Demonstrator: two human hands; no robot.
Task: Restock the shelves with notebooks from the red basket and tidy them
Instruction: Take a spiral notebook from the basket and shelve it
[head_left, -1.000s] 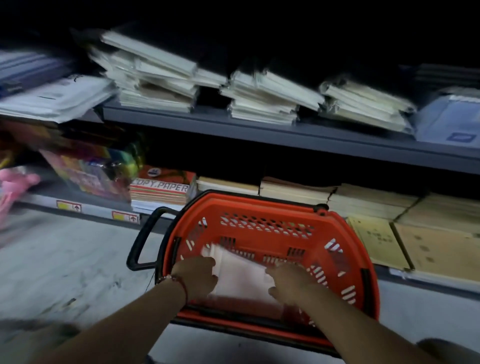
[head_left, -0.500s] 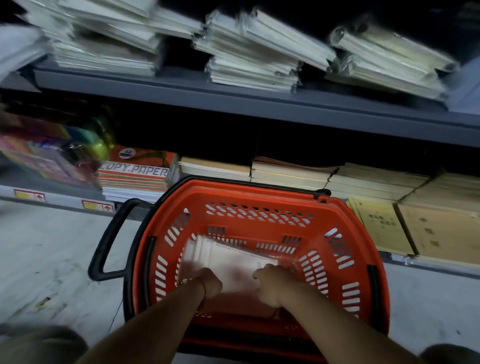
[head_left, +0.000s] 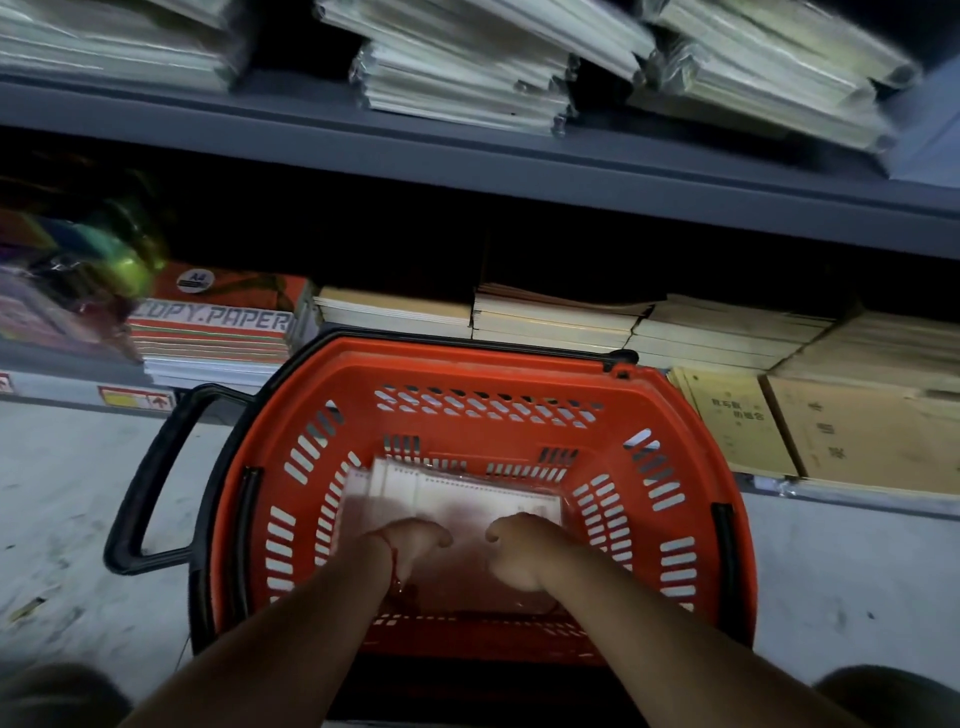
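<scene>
A person reaches both hands down into a red basket (head_left: 467, 379) standing on the floor (head_left: 67, 493) in front of a set of grey shelves (head_left: 467, 171). At the bottom of the basket lies a pack of white notebooks (head_left: 467, 499) in clear wrap, towards the basket's far wall. The left hand (head_left: 415, 545), a red string at its wrist, rests on the near part of the pack with fingers curled down over it; the right hand (head_left: 519, 551) lies just beside it, also curled over the pack's near edge. Whether either hand has a firm hold on the wrap cannot be told, as the fingertips are hidden. The basket's black handle (head_left: 150, 478) folds out to its left. Behind the basket, the lower shelf carries low stacks of tan-covered notebooks (head_left: 561, 317), and to the basket's right, brown-covered books (head_left: 737, 421) lie flat at the shelf's front. To the basket's left rear sits a ream marked copy paper (head_left: 213, 322), with blurred colourful packs (head_left: 62, 280) beyond it. Above the basket, the upper shelf holds uneven piles of wrapped white notebooks (head_left: 467, 73), several tilted and overlapping.
</scene>
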